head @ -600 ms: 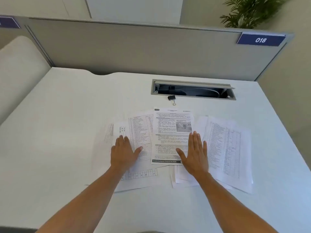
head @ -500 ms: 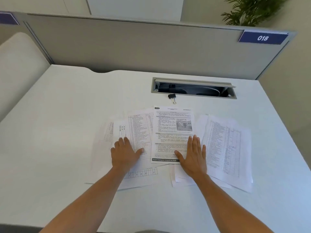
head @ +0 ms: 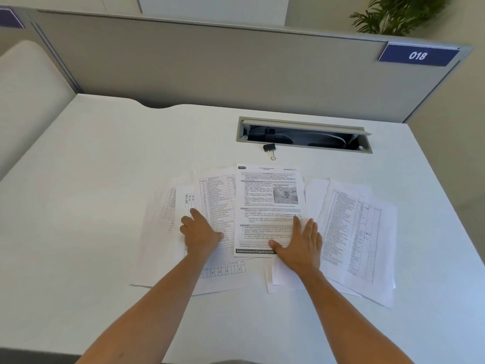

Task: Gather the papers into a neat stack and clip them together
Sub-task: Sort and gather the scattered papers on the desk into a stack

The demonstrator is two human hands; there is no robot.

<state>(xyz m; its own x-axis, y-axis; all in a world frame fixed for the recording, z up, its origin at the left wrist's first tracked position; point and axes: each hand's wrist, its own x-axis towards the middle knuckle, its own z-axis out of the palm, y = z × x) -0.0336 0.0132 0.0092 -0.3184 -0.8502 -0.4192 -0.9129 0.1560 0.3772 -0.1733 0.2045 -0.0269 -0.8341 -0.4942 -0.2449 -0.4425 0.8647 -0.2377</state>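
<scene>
Both hands lay flat and released, grasping nothing: left hand (head: 200, 233) and right hand (head: 301, 245) pressed the scattered papers (head: 267, 206) on the surface (head: 78, 206), probably to slide them together; clip (head: 270, 150) lay apart.

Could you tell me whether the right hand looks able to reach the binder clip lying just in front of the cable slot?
Probably yes. The binder clip lies in the open on the desk, beyond the top edge of the papers, with nothing over it. The right hand rests flat on those papers and holds nothing.
</scene>
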